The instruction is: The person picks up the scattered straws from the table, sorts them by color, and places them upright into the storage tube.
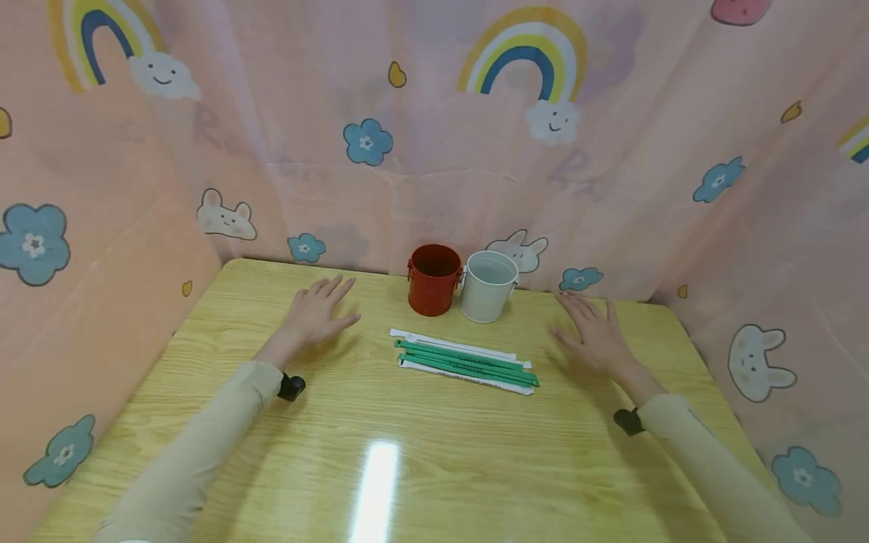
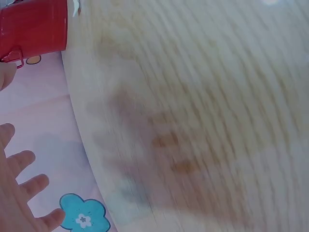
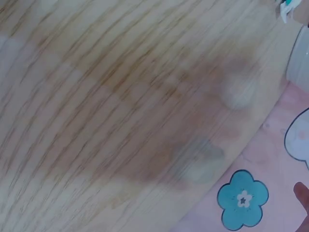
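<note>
My left hand [image 1: 315, 311] hovers over the table's left side, fingers spread and holding nothing. On the opposite side my right hand [image 1: 594, 337] is held likewise, its fingers extended. Between the hands lies a row of slim paper-wrapped sticks, several green [image 1: 468, 363] and several white [image 1: 462, 345], side by side. Behind them a red bucket [image 1: 431, 286] and a white bucket [image 1: 485, 290] stand upright next to each other. The left wrist view catches the red bucket [image 2: 34, 26] beyond the thumb; the right wrist view has the white bucket [image 3: 300, 60] at its edge.
The wooden table [image 1: 434, 467] carries a bright light reflection near the front. A pink curtain [image 1: 285, 113] with rainbows, flowers and rabbits hangs along the back and both sides, right behind the buckets. A black wrist camera [image 1: 292, 388] sits below the left hand.
</note>
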`<state>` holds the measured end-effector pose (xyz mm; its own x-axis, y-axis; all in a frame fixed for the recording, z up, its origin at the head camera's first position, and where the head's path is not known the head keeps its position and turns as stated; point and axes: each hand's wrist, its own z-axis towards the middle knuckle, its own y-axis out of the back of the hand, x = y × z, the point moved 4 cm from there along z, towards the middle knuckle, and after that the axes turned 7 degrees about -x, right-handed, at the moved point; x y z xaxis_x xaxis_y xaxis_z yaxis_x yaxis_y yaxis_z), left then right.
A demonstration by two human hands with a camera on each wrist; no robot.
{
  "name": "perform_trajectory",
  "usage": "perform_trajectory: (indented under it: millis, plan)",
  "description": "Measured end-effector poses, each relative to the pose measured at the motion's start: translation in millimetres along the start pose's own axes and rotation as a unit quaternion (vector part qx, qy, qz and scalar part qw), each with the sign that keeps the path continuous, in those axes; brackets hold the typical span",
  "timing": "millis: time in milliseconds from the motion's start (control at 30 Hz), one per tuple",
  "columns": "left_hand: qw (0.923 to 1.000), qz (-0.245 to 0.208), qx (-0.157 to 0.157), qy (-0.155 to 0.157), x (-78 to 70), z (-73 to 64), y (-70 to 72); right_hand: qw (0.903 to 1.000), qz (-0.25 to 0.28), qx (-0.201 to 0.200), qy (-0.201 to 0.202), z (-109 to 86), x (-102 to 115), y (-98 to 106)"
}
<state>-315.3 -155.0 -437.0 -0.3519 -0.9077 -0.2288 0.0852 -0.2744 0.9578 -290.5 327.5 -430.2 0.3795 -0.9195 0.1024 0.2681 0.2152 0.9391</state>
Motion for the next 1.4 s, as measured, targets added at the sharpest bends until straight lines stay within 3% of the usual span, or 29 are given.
perform_trajectory:
  millis: [167, 333, 533, 700, 867, 967, 1233, 1400]
  plan:
    - [0.9985, -0.05, -0.018, 0.007, -4.8, 6.1, 1.3, 0.9995, 0.01, -0.031, 0.001, 3.3, 5, 3]
    - [0.9922, -0.114, -0.047, 0.017, -11.8, 15.3, 4.4, 0.9973, 0.056, -0.046, -0.006, 10.1, 22, 5]
    - [0.9766, -0.202, -0.059, 0.045, -19.0, 23.0, 3.0, 0.9959, 0.08, -0.041, -0.007, 17.1, 46, 5]
    - [0.9646, -0.246, -0.067, 0.066, -24.7, 28.1, -5.4, 0.9953, 0.087, -0.043, -0.007, 17.3, 57, 1]
    - [0.943, -0.297, -0.115, 0.096, -29.9, 33.1, -8.2, 0.9935, 0.099, -0.056, -0.001, 19.3, 66, -3]
    - [0.9298, -0.332, -0.123, 0.099, -34.7, 38.2, -8.6, 0.9916, 0.111, -0.066, 0.001, 20.4, 69, -6]
    - [0.8914, -0.436, -0.061, 0.106, -52.5, 55.8, -17.6, 0.9784, 0.148, -0.133, 0.055, 21.6, 82, -24]
    - [0.8798, -0.459, -0.048, 0.114, -62.3, 63.8, -20.0, 0.9695, 0.184, -0.15, 0.061, 22.5, 92, -32]
